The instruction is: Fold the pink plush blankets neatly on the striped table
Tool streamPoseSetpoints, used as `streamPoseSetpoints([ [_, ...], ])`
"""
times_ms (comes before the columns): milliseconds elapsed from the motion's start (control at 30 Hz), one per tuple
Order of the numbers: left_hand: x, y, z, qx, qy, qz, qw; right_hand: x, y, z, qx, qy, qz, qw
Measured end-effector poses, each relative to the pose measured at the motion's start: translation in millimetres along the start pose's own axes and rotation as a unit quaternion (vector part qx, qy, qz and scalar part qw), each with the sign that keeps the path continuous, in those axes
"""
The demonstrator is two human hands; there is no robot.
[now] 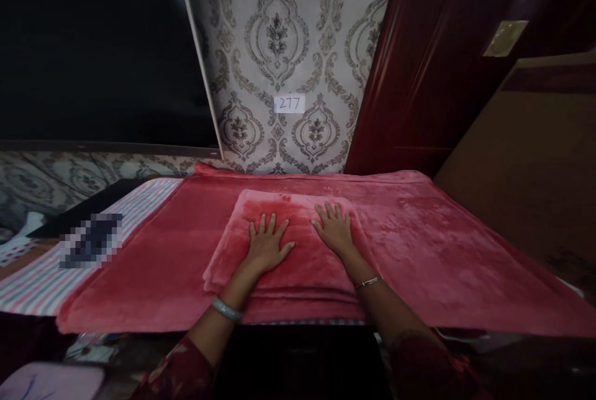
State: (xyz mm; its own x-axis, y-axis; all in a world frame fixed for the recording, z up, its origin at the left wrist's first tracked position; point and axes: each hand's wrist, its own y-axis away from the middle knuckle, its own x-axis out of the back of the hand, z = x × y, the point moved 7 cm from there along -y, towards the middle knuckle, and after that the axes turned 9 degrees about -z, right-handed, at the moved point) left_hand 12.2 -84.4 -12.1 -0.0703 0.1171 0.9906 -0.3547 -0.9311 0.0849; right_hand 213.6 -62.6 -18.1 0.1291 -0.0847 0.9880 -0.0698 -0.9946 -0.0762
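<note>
A plush red-pink blanket (302, 263), folded into a thick rectangle, lies in the middle of a larger plush pink cloth (419, 251) that covers the table. On the left half of the folded blanket my left hand (267, 246) rests flat, its fingers spread. My right hand (334, 229) presses flat on the upper right part of the same blanket, fingers also apart. Neither hand grasps anything. Layered folds show along the blanket's near edge.
A striped cloth (144, 201) shows at the table's left, with a blurred-out dark item (93, 241) on it. Behind stand a large screen (102, 52) and a patterned wall (279, 27) with a "277" label (289, 103). A brown panel (526, 158) borders the right side.
</note>
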Motion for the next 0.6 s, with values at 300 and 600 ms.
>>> streamPoseSetpoints([
  [300,60.2,-51.2,-19.0,-0.011,0.032,-0.056,0.998,-8.9,-1.3,1.1,0.003,0.005,0.019,1.0],
  [600,31.2,-84.6,-73.5,0.13,0.055,-0.011,0.99,-9.0,-0.9,1.2,0.004,0.018,0.014,1.0],
])
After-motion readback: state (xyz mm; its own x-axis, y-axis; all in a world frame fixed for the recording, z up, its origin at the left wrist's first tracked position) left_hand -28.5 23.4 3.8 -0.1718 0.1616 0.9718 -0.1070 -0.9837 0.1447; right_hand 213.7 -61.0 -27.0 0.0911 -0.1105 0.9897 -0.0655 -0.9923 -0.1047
